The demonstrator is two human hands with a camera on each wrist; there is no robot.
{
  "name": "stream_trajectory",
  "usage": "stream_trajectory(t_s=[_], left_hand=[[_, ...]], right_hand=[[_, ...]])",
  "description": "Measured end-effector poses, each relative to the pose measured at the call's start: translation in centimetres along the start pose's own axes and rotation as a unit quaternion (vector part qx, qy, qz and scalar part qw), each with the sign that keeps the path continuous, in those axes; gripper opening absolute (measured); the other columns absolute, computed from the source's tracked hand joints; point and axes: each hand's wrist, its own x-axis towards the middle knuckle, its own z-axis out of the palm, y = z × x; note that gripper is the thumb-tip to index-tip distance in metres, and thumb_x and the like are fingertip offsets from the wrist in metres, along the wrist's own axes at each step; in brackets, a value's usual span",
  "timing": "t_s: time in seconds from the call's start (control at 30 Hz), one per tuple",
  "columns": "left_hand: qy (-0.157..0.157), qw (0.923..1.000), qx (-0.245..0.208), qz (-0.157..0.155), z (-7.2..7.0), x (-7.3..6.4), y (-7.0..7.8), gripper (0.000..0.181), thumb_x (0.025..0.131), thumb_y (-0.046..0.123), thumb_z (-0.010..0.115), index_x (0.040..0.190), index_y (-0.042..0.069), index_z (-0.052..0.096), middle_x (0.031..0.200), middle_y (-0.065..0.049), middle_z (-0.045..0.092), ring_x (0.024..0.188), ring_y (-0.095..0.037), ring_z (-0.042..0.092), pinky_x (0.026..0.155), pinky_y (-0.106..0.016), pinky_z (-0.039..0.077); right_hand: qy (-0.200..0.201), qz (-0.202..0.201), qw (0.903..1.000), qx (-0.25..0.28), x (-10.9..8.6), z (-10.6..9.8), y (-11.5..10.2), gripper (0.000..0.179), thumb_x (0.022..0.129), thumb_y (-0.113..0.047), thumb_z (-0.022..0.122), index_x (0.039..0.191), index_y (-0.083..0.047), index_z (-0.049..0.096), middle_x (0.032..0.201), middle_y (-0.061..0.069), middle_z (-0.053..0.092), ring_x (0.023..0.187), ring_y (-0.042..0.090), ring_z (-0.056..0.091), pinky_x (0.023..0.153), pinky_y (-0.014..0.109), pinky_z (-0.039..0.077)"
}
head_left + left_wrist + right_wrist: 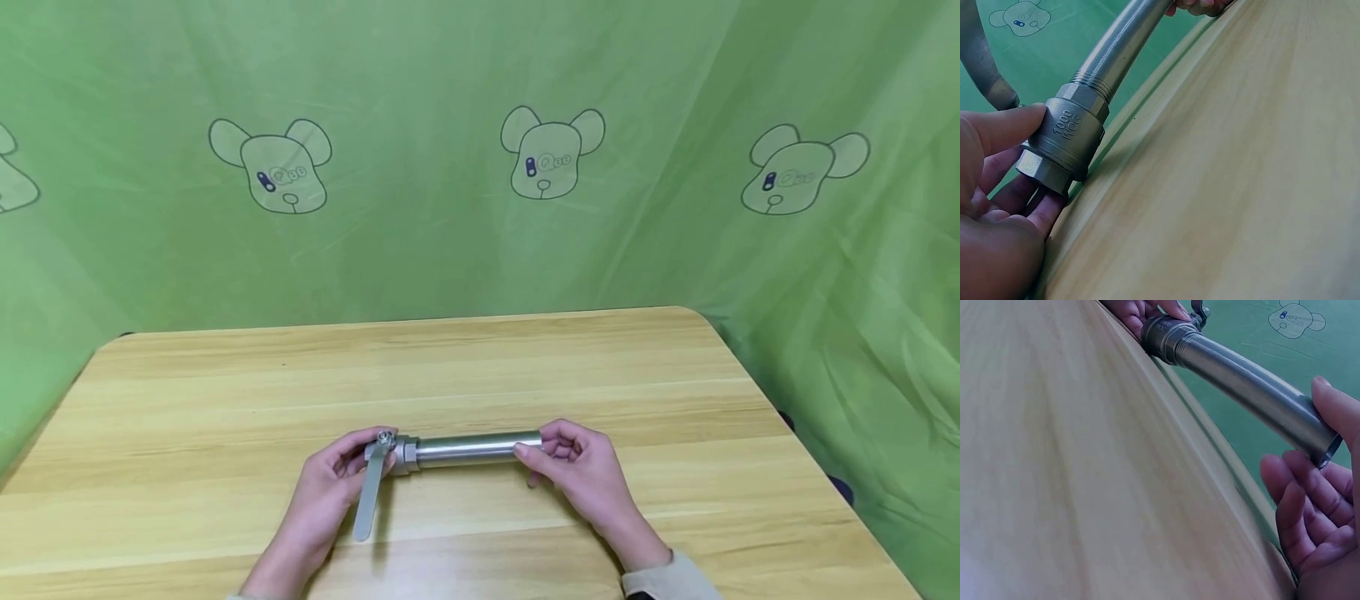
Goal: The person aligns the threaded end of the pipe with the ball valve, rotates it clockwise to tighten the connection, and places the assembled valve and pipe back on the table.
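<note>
A metal ball valve (1071, 128) is joined to a straight steel pipe (480, 448), with some thread showing at the joint in the left wrist view. My left hand (330, 479) grips the valve body, thumb on its side and fingers curled beneath. From the valve's top, a flat lever handle (367, 496) points back toward me. At the pipe's free right end, my right hand (588, 475) holds it between the thumb on the near side and fingers behind. In the right wrist view the open pipe end (1330, 452) shows between thumb and fingers.
The pieces are held over a light wood-grain table (225, 400) with rounded far corners. Behind and to the right hangs a green curtain (435, 250) printed with bear-head outlines.
</note>
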Motion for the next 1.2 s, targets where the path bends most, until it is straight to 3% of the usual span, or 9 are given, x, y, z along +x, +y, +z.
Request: stream_trajectory(t_s=[0.23, 0.4, 0.67, 0.9, 1.03, 1.2], left_hand=[[-0.006, 1.0000, -0.001, 0.002, -0.03, 0.05, -0.07, 0.051, 0.090, 0.010, 0.084, 0.138, 0.007, 0.070, 0.141, -0.012, 0.071, 0.127, -0.016, 0.069, 0.102, -0.019, 0.056], [-0.005, 1.0000, -0.005, 0.003, 0.01, 0.02, -0.14, 0.051, 0.090, 0.009, 0.084, 0.139, 0.006, 0.069, 0.140, -0.012, 0.071, 0.124, -0.013, 0.070, 0.102, -0.019, 0.057], [-0.004, 1.0000, -0.007, 0.004, 0.03, 0.00, -0.11, 0.051, 0.090, 0.008, 0.084, 0.139, 0.006, 0.069, 0.140, -0.012, 0.071, 0.124, -0.011, 0.070, 0.102, -0.019, 0.056], [-0.005, 0.9999, -0.010, 0.005, 0.04, -0.04, -0.06, 0.051, 0.090, 0.008, 0.084, 0.139, 0.006, 0.069, 0.140, -0.012, 0.072, 0.123, -0.010, 0.071, 0.102, -0.019, 0.057], [-0.005, 0.9999, -0.011, 0.005, 0.06, -0.05, -0.05, 0.051, 0.090, 0.007, 0.084, 0.139, 0.005, 0.069, 0.140, -0.013, 0.072, 0.122, -0.010, 0.071, 0.102, -0.019, 0.057], [-0.008, 0.9998, -0.018, 0.006, 0.08, -0.04, -0.09, 0.050, 0.090, 0.005, 0.082, 0.138, 0.004, 0.069, 0.140, -0.014, 0.071, 0.122, -0.011, 0.071, 0.102, -0.020, 0.057]], right_hand=[[-0.012, -0.045, 0.9985, 0.029, 0.02, -0.31, 0.20, 0.044, 0.083, -0.002, 0.090, 0.123, 0.003, 0.071, 0.084, 0.001, 0.069, 0.067, 0.009, 0.066, 0.061, 0.028, 0.063], [-0.009, -0.067, 0.9976, 0.015, -0.08, -0.51, 0.30, 0.046, 0.079, 0.001, 0.091, 0.121, 0.001, 0.072, 0.089, 0.003, 0.069, 0.071, 0.007, 0.062, 0.062, 0.022, 0.058], [-0.029, -0.052, 0.9968, 0.053, -0.16, -0.36, 0.21, 0.042, 0.084, 0.001, 0.087, 0.120, 0.009, 0.067, 0.084, 0.000, 0.072, 0.066, 0.014, 0.072, 0.063, 0.033, 0.066], [-0.018, -0.025, 0.9992, 0.027, -0.17, -0.13, -0.15, 0.035, 0.089, -0.007, 0.087, 0.114, 0.007, 0.068, 0.077, -0.002, 0.072, 0.058, 0.016, 0.070, 0.050, 0.020, 0.050], [-0.013, -0.017, 0.9996, 0.020, -0.13, -0.07, -0.28, 0.032, 0.090, -0.010, 0.086, 0.111, 0.005, 0.068, 0.077, -0.001, 0.072, 0.058, 0.017, 0.071, 0.050, 0.019, 0.049], [-0.010, -0.011, 0.9991, 0.040, -0.22, 0.08, -0.32, 0.033, 0.091, -0.006, 0.085, 0.113, 0.010, 0.067, 0.086, 0.003, 0.074, 0.070, 0.016, 0.074, 0.064, 0.030, 0.066]])
